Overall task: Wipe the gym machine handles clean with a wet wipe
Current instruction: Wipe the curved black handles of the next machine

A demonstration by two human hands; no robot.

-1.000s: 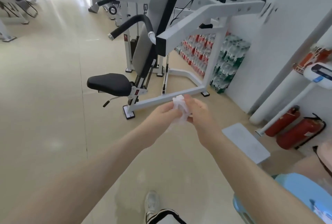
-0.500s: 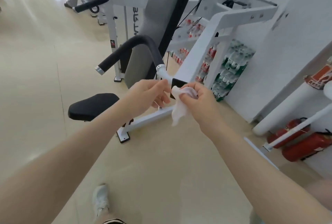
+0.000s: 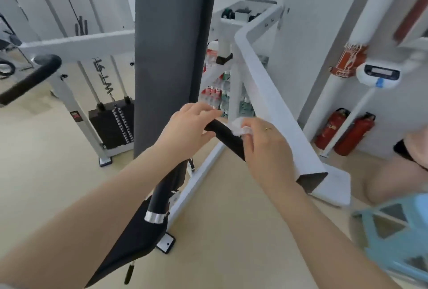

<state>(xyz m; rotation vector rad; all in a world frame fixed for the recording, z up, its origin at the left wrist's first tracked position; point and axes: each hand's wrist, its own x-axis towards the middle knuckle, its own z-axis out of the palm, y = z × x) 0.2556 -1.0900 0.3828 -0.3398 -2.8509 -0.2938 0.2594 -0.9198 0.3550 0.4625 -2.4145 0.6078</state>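
A black padded machine handle [image 3: 228, 138] runs through the middle of the view, bending down to a chrome collar [image 3: 155, 217]. My left hand [image 3: 185, 131] curls over the handle's upper end. My right hand [image 3: 266, 149] grips the handle just beside it, pressing a crumpled white wet wipe [image 3: 239, 127] against the black grip. The machine's second black handle [image 3: 30, 78] sticks out at far left, untouched.
A tall grey back pad [image 3: 169, 52] and black seat [image 3: 129, 242] stand left of the handle. A white frame arm [image 3: 273, 103] slopes under my right hand. Weight stack [image 3: 113, 124], two red fire extinguishers [image 3: 342, 131], stacked bottle packs and a blue stool [image 3: 398, 230] surround.
I have stepped up close to the machine. Both hands rose from in front of my body onto the near handle, and the wipe now presses on its grip.
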